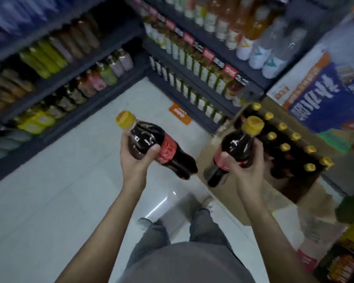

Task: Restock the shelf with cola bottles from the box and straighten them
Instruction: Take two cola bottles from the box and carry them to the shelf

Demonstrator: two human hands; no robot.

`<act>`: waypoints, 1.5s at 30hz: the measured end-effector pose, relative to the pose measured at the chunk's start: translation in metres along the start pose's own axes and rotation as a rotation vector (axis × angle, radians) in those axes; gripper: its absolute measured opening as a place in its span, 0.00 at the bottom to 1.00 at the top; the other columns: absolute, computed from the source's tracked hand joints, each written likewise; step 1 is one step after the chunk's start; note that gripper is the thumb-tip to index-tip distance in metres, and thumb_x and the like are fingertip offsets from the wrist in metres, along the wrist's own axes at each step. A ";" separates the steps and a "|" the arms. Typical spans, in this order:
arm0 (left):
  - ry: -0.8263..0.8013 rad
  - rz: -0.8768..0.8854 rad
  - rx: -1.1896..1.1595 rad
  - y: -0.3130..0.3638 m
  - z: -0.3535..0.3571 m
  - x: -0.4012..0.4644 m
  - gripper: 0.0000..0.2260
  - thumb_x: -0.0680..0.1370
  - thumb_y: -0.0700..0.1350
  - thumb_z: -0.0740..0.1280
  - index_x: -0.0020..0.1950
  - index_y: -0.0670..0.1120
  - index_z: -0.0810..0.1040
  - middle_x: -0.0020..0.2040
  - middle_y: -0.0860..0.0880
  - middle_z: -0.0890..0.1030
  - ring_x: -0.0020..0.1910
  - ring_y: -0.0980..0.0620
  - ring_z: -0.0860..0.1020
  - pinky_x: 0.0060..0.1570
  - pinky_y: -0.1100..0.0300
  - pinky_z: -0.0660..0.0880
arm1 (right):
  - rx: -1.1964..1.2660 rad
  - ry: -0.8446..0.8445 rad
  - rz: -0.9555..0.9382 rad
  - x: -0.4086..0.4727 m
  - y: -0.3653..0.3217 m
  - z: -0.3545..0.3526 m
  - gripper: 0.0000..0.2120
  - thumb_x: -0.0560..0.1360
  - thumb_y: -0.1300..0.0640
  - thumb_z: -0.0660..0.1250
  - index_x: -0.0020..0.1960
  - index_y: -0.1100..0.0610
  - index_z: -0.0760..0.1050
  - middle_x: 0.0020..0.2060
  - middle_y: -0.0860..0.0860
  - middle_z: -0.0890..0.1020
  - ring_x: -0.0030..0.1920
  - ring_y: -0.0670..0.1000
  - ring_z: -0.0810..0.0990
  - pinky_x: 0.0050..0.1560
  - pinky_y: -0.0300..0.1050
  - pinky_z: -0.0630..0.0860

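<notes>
The fingers (151, 150) of the left hand (134, 154) are curled round the shoulder of one cola bottle (157, 146), thumb across the dark plastic just above the red label, and the right hand (243, 162) wraps another cola bottle (231, 152) the same way, both held up in front of the person, well clear of the floor (70, 180). Each bottle tilts, its yellow cap pointing up and away and its base down toward the body. Just beside the right hand, against the foot of the right-hand shelving, stands the open cardboard box (294, 186), rows of yellow-capped bottles upright inside it and a gap at its near end.

To my eye this is the carrying step: two bottles are out of the box and not yet on any shelf. The shelves (102, 64) on the left and those running to the far corner are packed with tea and juice bottles; the picture is blurred, and I cannot pick out which shelf takes cola or where the free slot is.

The next move calls for turning toward that shelf, bringing each bottle upright, setting it down on its base near the front edge behind or beside its neighbours, then twisting it so the red label faces the aisle
</notes>
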State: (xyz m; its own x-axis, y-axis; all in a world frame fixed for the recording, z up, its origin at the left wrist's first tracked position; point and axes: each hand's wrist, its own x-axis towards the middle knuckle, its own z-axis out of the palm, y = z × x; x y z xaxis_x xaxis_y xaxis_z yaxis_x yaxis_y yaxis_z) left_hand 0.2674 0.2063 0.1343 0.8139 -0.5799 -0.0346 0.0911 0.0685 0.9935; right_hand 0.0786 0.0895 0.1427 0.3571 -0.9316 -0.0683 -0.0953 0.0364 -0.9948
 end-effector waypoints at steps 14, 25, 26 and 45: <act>0.465 0.071 0.259 0.121 -0.434 -0.059 0.22 0.61 0.55 0.72 0.54 0.54 0.76 0.44 0.60 0.82 0.45 0.65 0.79 0.42 0.72 0.73 | 0.074 -0.809 0.091 -0.154 -0.045 0.449 0.25 0.62 0.51 0.76 0.58 0.50 0.74 0.48 0.45 0.82 0.50 0.45 0.80 0.50 0.39 0.75; 0.843 0.219 0.666 0.187 -0.710 0.016 0.29 0.58 0.50 0.82 0.54 0.52 0.73 0.48 0.61 0.79 0.47 0.71 0.77 0.45 0.76 0.71 | 0.062 -0.973 -0.147 -0.221 -0.074 0.788 0.33 0.59 0.43 0.77 0.60 0.48 0.71 0.58 0.48 0.77 0.60 0.48 0.75 0.57 0.44 0.73; 0.865 0.239 0.666 0.198 -0.736 0.031 0.28 0.59 0.46 0.82 0.55 0.50 0.73 0.48 0.60 0.78 0.47 0.72 0.76 0.44 0.77 0.71 | 0.057 -0.985 -0.183 -0.224 -0.083 0.819 0.31 0.60 0.45 0.78 0.60 0.48 0.71 0.58 0.47 0.77 0.60 0.47 0.75 0.56 0.41 0.73; 0.877 0.693 0.506 0.286 -1.174 0.321 0.29 0.66 0.48 0.78 0.63 0.51 0.70 0.62 0.50 0.76 0.63 0.56 0.74 0.65 0.55 0.72 | 0.179 -0.734 -0.686 -0.293 -0.220 1.267 0.30 0.66 0.55 0.78 0.63 0.55 0.68 0.53 0.36 0.72 0.53 0.23 0.68 0.53 0.20 0.63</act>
State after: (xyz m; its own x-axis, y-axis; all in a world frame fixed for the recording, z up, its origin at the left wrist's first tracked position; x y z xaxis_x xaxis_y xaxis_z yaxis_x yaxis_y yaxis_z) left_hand 1.2285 0.9927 0.2798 0.7299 0.2096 0.6507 -0.5887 -0.2910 0.7541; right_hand 1.1723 0.8130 0.2860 0.7698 -0.3224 0.5509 0.4630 -0.3120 -0.8296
